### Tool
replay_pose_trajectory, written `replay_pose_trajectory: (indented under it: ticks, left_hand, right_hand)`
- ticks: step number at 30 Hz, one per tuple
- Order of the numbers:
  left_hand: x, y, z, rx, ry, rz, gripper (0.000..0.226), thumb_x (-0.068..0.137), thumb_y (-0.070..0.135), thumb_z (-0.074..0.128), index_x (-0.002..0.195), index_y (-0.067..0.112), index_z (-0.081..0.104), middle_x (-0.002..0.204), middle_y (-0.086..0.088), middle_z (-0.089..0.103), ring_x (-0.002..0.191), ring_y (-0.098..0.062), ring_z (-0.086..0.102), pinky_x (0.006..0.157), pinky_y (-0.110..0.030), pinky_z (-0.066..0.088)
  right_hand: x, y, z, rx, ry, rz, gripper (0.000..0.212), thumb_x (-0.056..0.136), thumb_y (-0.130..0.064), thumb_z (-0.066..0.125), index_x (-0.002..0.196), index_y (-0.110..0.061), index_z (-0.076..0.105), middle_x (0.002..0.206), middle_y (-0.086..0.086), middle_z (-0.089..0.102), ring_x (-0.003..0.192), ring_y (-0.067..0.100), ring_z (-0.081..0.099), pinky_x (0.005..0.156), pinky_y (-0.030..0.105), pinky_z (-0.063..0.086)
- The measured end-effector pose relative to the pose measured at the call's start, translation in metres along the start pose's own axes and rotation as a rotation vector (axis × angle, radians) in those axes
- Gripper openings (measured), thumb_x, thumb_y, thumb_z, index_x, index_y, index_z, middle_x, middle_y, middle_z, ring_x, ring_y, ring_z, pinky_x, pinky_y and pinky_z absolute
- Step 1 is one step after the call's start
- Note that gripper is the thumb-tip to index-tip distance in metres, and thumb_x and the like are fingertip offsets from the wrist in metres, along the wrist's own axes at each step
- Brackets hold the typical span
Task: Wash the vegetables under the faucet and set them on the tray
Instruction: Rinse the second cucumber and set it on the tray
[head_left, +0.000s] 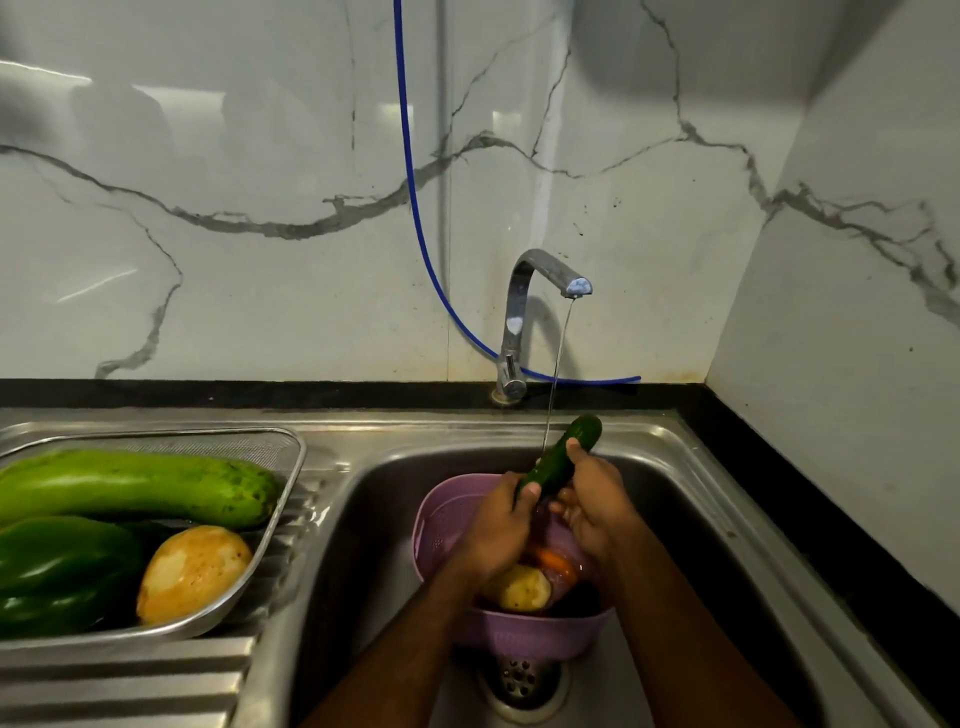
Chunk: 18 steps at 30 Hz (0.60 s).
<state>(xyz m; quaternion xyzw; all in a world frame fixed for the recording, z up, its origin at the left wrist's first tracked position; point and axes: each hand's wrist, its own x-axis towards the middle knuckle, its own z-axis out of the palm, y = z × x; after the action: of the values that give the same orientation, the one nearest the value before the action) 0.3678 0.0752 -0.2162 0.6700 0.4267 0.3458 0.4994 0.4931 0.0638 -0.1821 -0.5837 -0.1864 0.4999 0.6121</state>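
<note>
- Marble wall (260, 156) behind, dark veins across it; blue hose (415, 208) hanging down it and running behind the faucet (524, 312).
- Steel sink (701, 493) at centre, drain (519, 680) at the near end; ribbed drainboard (156, 675) to the left.
- Mesh tray (291, 467) on the drainboard, holding a long pale-green gourd (140, 486), a green pepper (57, 571) and a yellowish potato (192, 571).
- Purple colander (519, 634) in the basin just behind the drain, with a second potato (522, 590) and something orange, probably a carrot (553, 561), inside.
- Left hand (493, 530) curled round the near end of the cucumber (558, 460), over the colander.
- Right hand (592, 499) wrapped round its middle, thumb on top.
- Cucumber tilted, far end raised up and to the right, held above the colander under the faucet.
- Thin stream (558, 374) falling from the spout onto the cucumber just beyond the fingers.
</note>
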Motion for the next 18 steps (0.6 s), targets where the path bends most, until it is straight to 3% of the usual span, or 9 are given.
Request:
replay_pose_trajectory:
  ticks: [2,5,8,11,15,18]
  left_hand:
    - [0.002,0.007,0.003,-0.013,0.045,0.006,0.032,0.103,0.043,0.038,0.107,0.019,0.058,0.103,-0.007,0.068,0.099,-0.024,0.065,0.095,-0.050,0.050]
    - [0.006,0.007,0.004,-0.141,0.047,-0.079,0.049,0.094,0.061,0.033,0.111,0.026,0.063,0.107,-0.005,0.071,0.105,-0.021,0.067,0.100,-0.052,0.050]
    - [0.003,0.010,0.005,-0.209,0.024,-0.175,0.049,0.104,0.054,0.028,0.103,0.025,0.068,0.102,-0.004,0.075,0.103,-0.019,0.069,0.101,-0.048,0.051]
    - [0.003,0.013,0.003,-0.204,0.010,-0.153,0.051,0.106,0.048,0.024,0.100,0.022,0.068,0.099,-0.006,0.075,0.100,-0.019,0.071,0.099,-0.046,0.053]
    - [0.006,0.011,-0.003,-0.180,-0.008,-0.138,0.050,0.105,0.052,0.024,0.103,0.025,0.066,0.105,-0.010,0.074,0.103,-0.023,0.070,0.099,-0.048,0.053]
    - [0.004,0.008,-0.003,-0.106,-0.075,-0.093,0.039,0.107,0.045,0.029,0.115,0.027,0.062,0.113,-0.008,0.072,0.108,-0.020,0.068,0.099,-0.044,0.052]
  right_hand:
    - [0.003,0.000,-0.002,0.024,-0.040,-0.005,0.030,0.103,-0.031,0.061,0.128,-0.014,0.059,0.114,0.015,0.073,0.098,0.027,0.073,0.065,0.034,0.057]
    - [0.001,0.002,0.001,0.060,-0.120,-0.023,0.033,0.097,-0.018,0.068,0.129,-0.009,0.061,0.117,0.017,0.073,0.105,0.029,0.072,0.073,0.038,0.058]
    - [-0.002,0.008,0.007,0.026,-0.188,-0.008,0.033,0.094,-0.008,0.069,0.127,-0.008,0.062,0.113,0.018,0.074,0.106,0.033,0.072,0.090,0.049,0.060]
    - [-0.002,0.012,0.012,0.003,-0.204,-0.006,0.032,0.097,-0.009,0.065,0.128,-0.014,0.061,0.117,0.017,0.073,0.110,0.032,0.070,0.105,0.055,0.052]
    - [0.002,0.014,0.020,0.082,-0.190,-0.027,0.028,0.100,-0.009,0.061,0.128,-0.012,0.061,0.112,0.018,0.073,0.104,0.030,0.073,0.094,0.048,0.058]
    - [0.000,0.012,0.025,0.064,-0.128,-0.026,0.020,0.104,-0.023,0.060,0.122,-0.015,0.061,0.107,0.012,0.069,0.096,0.024,0.072,0.083,0.040,0.060]
